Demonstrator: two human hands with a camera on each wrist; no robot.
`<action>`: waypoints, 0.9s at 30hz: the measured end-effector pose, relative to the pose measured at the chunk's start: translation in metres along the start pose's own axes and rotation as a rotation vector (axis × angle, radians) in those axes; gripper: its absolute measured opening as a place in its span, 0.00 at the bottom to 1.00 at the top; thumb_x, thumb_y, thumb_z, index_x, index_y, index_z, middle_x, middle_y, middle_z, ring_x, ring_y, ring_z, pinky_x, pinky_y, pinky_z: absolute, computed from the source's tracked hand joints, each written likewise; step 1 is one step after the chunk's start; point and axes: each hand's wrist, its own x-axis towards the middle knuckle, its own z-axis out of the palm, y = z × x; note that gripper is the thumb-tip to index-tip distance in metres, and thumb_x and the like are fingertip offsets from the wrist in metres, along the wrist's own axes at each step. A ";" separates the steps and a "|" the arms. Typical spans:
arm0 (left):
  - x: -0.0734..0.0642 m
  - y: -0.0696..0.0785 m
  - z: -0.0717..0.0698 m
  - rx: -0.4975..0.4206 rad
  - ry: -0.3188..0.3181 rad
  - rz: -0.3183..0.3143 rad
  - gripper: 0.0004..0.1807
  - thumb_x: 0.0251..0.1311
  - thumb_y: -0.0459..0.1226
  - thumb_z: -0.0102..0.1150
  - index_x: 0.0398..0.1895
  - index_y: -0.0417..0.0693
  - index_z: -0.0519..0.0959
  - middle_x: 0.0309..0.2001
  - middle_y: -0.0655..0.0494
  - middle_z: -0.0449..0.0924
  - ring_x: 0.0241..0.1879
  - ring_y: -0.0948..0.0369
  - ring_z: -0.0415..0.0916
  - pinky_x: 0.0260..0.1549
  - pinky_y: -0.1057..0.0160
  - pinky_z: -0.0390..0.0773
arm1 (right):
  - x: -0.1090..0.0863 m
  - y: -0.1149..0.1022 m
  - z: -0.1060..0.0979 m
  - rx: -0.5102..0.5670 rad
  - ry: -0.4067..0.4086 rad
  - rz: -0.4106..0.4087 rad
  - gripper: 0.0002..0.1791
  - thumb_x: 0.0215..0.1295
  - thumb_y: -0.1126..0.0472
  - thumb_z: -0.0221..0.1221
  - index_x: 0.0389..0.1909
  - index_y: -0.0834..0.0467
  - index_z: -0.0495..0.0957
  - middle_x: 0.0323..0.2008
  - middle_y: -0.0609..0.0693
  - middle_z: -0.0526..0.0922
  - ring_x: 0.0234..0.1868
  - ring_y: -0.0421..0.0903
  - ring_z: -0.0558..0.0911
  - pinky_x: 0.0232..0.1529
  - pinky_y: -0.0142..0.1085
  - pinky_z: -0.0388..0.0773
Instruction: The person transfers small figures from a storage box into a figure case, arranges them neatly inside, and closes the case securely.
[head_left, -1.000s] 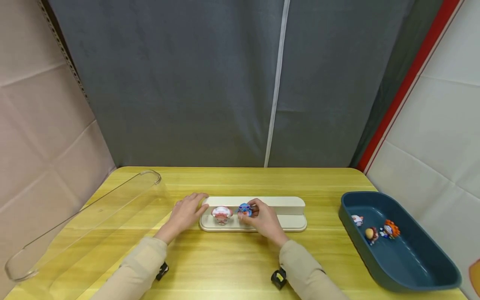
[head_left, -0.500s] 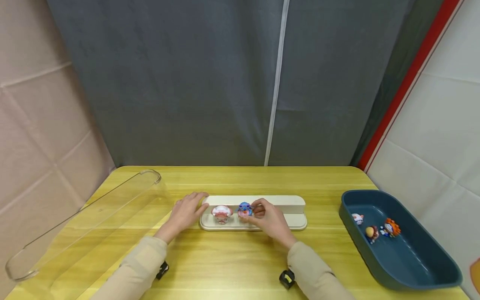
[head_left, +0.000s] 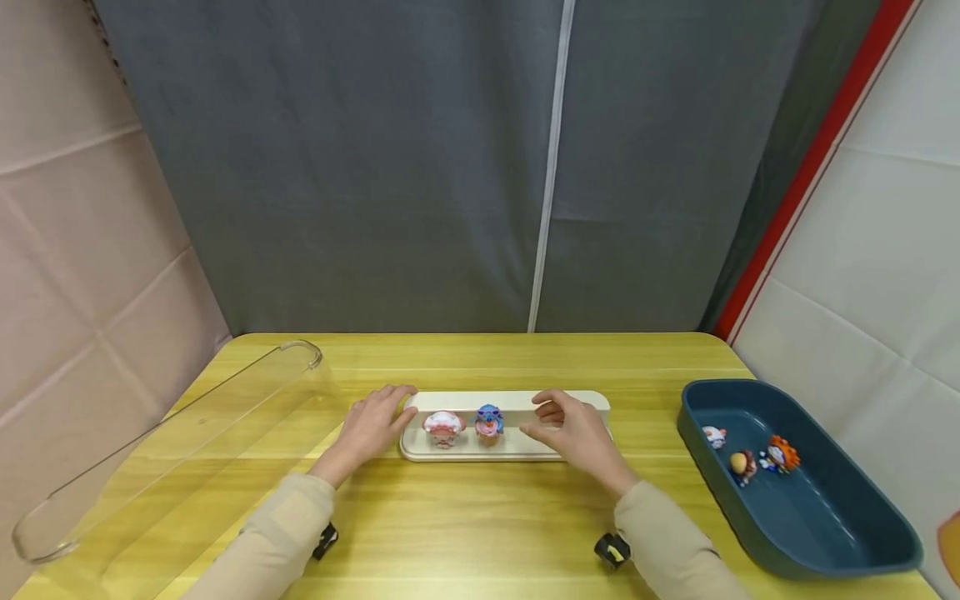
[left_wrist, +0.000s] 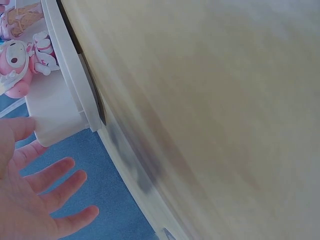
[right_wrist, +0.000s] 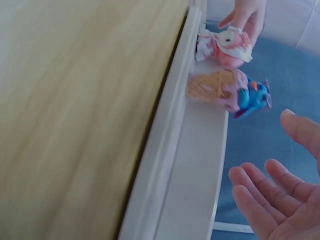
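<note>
- The long cream-white plastic stand with rounded ends and a raised rear step lies mid-tabletop, its long sides running along the tabletop's far edge.
- The left hand, fingers spread, grips nothing; it touches the stand's left end, probably to keep the stand from sliding.
- The pink-and-white figurine stands upright on the low front ledge near the stand's left end, just beside the left thumb.
- The blue figurine on a pink-topped tan waffle cone stands upright to its right, slightly apart. Both have the step behind them and face the near side, seemingly so their fronts show.
- The right hand holds nothing; its fingers, loosely bent and parted from the thumb, hover by the stand's right half and partly hide it in the head view.
- By the tabletop's right edge sits a deep dark-blue tray with rounded corners. A small white figurine, a brown one with a tan round top and an orange-maned one lie inside; its raised walls must be reached over.
- A long clear plastic cover lies slantwise along the tabletop's left edge, beside the left sleeve, well apart from the stand.
</note>
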 end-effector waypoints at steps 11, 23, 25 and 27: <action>0.000 0.000 0.002 0.011 0.007 0.004 0.18 0.60 0.43 0.51 0.52 0.48 0.71 0.46 0.46 0.74 0.44 0.47 0.70 0.39 0.44 0.69 | -0.011 0.004 -0.031 -0.052 0.009 -0.043 0.17 0.52 0.50 0.62 0.38 0.57 0.76 0.36 0.50 0.78 0.40 0.46 0.77 0.43 0.41 0.73; 0.001 -0.001 0.001 0.012 -0.001 0.002 0.18 0.60 0.44 0.50 0.52 0.49 0.70 0.46 0.47 0.73 0.45 0.47 0.70 0.40 0.44 0.68 | -0.021 0.009 -0.070 -0.153 0.056 -0.087 0.16 0.54 0.54 0.61 0.38 0.61 0.76 0.36 0.52 0.79 0.38 0.49 0.78 0.41 0.44 0.74; 0.001 -0.001 0.001 0.014 -0.001 0.002 0.18 0.61 0.44 0.50 0.52 0.49 0.70 0.46 0.47 0.73 0.45 0.47 0.70 0.40 0.44 0.68 | -0.024 0.008 -0.076 -0.181 0.051 -0.067 0.16 0.54 0.53 0.61 0.38 0.61 0.76 0.37 0.53 0.79 0.39 0.50 0.78 0.42 0.45 0.73; 0.001 -0.001 0.001 0.014 -0.001 0.002 0.18 0.61 0.44 0.50 0.52 0.48 0.70 0.46 0.47 0.73 0.45 0.47 0.70 0.40 0.44 0.68 | -0.025 0.008 -0.082 -0.213 0.059 -0.058 0.17 0.54 0.53 0.61 0.39 0.61 0.77 0.37 0.53 0.79 0.39 0.50 0.78 0.42 0.45 0.73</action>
